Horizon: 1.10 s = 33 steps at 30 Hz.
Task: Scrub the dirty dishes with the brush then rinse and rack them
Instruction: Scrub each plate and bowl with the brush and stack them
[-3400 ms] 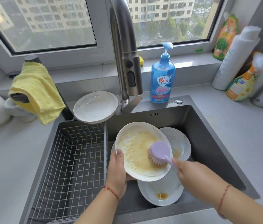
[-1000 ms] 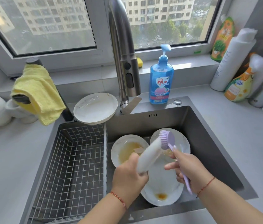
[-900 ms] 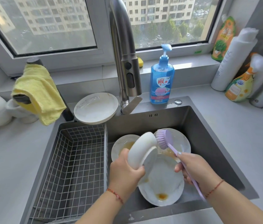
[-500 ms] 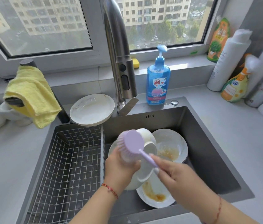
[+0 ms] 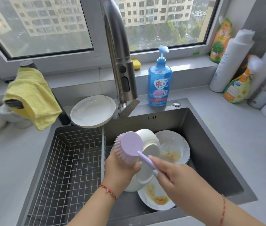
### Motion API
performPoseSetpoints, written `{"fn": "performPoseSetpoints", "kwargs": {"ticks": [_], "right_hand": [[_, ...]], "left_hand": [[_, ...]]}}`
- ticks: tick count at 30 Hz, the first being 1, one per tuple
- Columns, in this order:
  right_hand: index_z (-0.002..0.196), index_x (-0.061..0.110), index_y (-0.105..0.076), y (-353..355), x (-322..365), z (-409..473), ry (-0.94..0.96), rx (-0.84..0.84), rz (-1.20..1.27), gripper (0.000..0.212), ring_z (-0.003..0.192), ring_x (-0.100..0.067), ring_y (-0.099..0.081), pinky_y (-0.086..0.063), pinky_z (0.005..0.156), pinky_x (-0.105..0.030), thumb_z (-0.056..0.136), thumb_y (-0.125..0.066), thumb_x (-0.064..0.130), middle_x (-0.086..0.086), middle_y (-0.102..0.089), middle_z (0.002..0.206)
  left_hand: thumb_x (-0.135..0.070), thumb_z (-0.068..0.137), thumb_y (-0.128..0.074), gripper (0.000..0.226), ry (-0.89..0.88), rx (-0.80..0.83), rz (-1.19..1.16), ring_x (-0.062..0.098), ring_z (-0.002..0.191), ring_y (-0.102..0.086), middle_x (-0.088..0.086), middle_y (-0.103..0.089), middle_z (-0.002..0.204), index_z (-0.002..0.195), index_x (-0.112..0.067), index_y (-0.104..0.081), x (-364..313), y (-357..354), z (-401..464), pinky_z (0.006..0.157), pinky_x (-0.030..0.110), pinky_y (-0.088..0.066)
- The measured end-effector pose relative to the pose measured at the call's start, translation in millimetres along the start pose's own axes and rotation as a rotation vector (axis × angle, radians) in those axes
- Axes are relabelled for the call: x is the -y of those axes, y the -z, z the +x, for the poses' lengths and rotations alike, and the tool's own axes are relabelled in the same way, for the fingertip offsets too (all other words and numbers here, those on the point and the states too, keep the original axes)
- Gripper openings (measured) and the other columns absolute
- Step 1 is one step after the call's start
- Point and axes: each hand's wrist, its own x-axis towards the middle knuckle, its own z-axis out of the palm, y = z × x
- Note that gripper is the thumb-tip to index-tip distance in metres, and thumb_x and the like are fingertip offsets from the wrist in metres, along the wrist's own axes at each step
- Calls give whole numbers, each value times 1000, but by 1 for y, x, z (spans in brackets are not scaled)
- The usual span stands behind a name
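My left hand (image 5: pixel 120 168) grips a white plate (image 5: pixel 148 150) turned so its underside faces me, above the sink (image 5: pixel 210 160). My right hand (image 5: pixel 174 178) holds the handle of a lilac dish brush (image 5: pixel 129 146), whose bristles press on the plate's back near my left fingers. Below lie a plate with brown sauce (image 5: pixel 156 198) and another stained plate (image 5: pixel 174 147) at the sink's back right.
A wire rack basket (image 5: pixel 67 168) fills the sink's left part. A stack of white plates (image 5: pixel 93 110) sits on the back rim beside the tall faucet (image 5: pixel 120 62). A blue soap pump bottle (image 5: pixel 160 82), a yellow cloth (image 5: pixel 31 95) and several bottles (image 5: pixel 236 66) stand around.
My left hand flipped the plate from face-up to back-side toward me. The brush moved from the plate's face, off to the right, then onto its back at the left.
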Motion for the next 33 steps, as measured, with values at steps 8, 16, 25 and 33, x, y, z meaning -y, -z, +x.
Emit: {"fn": "performPoseSetpoints", "kwargs": {"ticks": [8,16,25,33], "right_hand": [[95,33,-68,28,-53,32,-387,-90,459,30,33,-9,-29,-28,35,-19,99,-41,21,-3,-41,49],[112,11,-53,-35,-85,48,-646,-200,1088,35,41,-9,-30,-33,37,-20,93,-57,40,-10,-63,98],[116,16,-47,-39,-67,53,-443,-226,1232,65,42,-9,-29,-27,40,-22,64,-78,40,-13,-54,94],[118,35,-54,11,-78,61,-198,-61,755,70,100,-32,-66,-52,87,-59,58,-90,31,-4,-67,108]], "left_hand": [[-8,62,-89,36,0,-21,-205,8,72,-66,-3,-69,82,83,-20,-63,2,21,-9,60,20,-54],[-22,45,-91,61,108,-168,-690,29,89,-72,9,-74,96,99,-13,-64,-7,24,-6,75,45,-61],[-22,47,-90,76,57,-85,-876,28,101,-70,11,-70,112,116,-19,-59,-15,19,-14,81,42,-58],[-37,42,-90,73,12,226,-388,27,92,-71,5,-70,99,104,-15,-58,-19,51,1,77,48,-61]]}}
